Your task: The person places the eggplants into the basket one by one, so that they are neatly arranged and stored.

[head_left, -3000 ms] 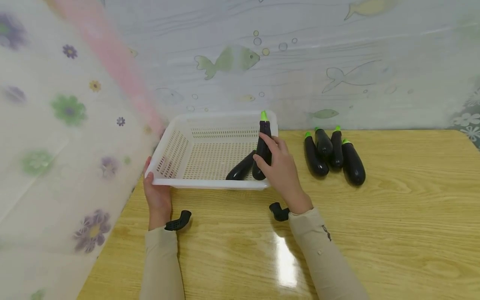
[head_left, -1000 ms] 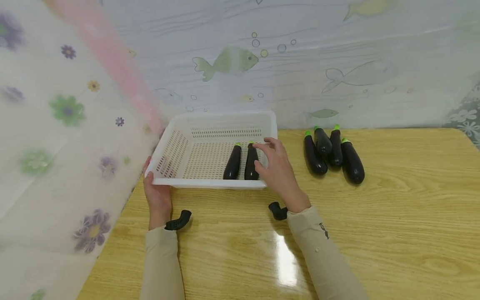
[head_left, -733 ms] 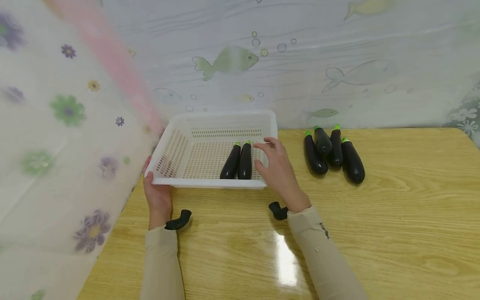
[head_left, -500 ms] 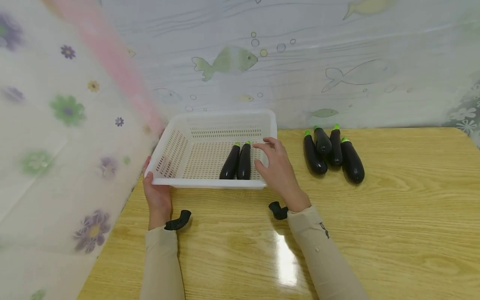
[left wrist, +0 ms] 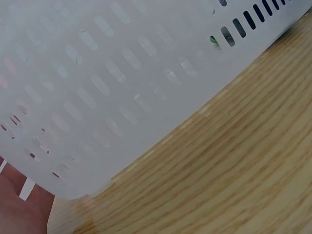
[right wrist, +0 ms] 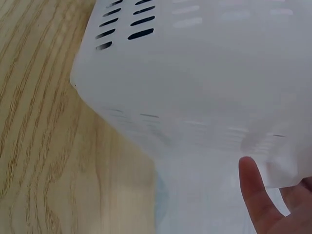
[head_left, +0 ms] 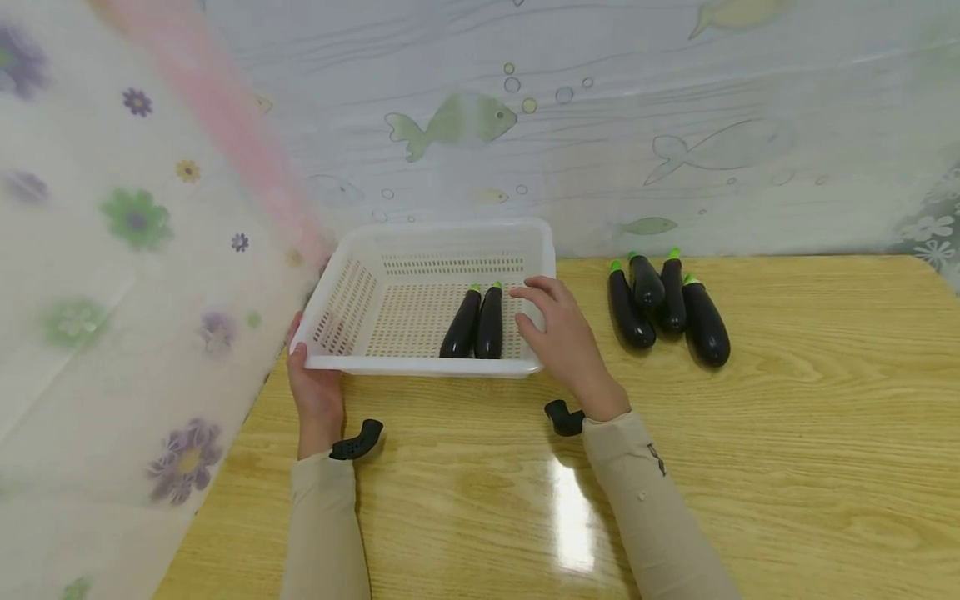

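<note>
My left hand point(head_left: 315, 398) grips the near left corner of a white plastic basket point(head_left: 420, 365), thumb over the rim. Inside, toward the right, two dark eggplants lie side by side, a left eggplant point(head_left: 461, 327) and a right eggplant point(head_left: 490, 327), green stem ends pointing away. My right hand point(head_left: 566, 337) is over the basket's right rim with nothing in its loosely bent, parted fingers, just right of the pair. In the left wrist view the basket wall point(left wrist: 122, 97) fills the upper part; the right wrist view has one finger point(right wrist: 253, 185) beside the outer wall.
On the wooden table point(head_left: 810, 433), right of the basket, lies a group of several eggplants point(head_left: 705, 325). A fish-patterned sheet point(head_left: 600, 167) hangs behind the table, and a flowered sheet point(head_left: 112, 317) borders the left side. A black wrist mount sits at each cuff.
Three seconds ago my right hand held an eggplant upright over the basket; it has let go, and both eggplants have settled together. The right hand has since shifted slightly right. Left hand unchanged.
</note>
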Motion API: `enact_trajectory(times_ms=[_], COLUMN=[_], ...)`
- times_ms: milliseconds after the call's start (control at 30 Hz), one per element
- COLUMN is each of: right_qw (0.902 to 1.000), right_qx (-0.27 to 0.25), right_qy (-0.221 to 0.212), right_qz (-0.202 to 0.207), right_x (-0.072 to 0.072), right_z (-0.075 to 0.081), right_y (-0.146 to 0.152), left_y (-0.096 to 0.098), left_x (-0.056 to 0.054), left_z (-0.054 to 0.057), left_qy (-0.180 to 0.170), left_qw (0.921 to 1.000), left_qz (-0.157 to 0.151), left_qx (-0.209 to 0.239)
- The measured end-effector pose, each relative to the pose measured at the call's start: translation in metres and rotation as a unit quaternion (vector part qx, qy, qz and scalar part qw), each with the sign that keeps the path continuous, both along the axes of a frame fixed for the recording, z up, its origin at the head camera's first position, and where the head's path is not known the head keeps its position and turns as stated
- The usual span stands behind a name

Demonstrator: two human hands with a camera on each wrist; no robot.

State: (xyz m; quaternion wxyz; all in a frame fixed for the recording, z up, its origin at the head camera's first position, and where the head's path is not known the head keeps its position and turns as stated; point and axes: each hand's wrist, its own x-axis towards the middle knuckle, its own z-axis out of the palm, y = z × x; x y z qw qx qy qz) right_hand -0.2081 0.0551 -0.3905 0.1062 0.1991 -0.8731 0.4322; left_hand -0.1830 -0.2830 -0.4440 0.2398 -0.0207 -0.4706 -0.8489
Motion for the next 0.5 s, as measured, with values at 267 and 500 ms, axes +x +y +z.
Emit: enact_trajectory(times_ms=[267, 500], right_qw=[1.0, 0.9998], right_qx=[0.009, -0.017], right_qy=[-0.004, 0.001], right_qz=[-0.002, -0.005], right_x=[-0.003, -0.004], right_z=[0.0, 0.001], right_y=[0.007, 0.014], left_y=[0.0, -0.001], left_x=[0.0, -0.001], left_z=[-0.001, -0.001], left_qy=[0.001, 0.002], left_qw=[1.0, 1.0], left_qz=[0.0, 0.0], left_qx=[-0.008, -0.006])
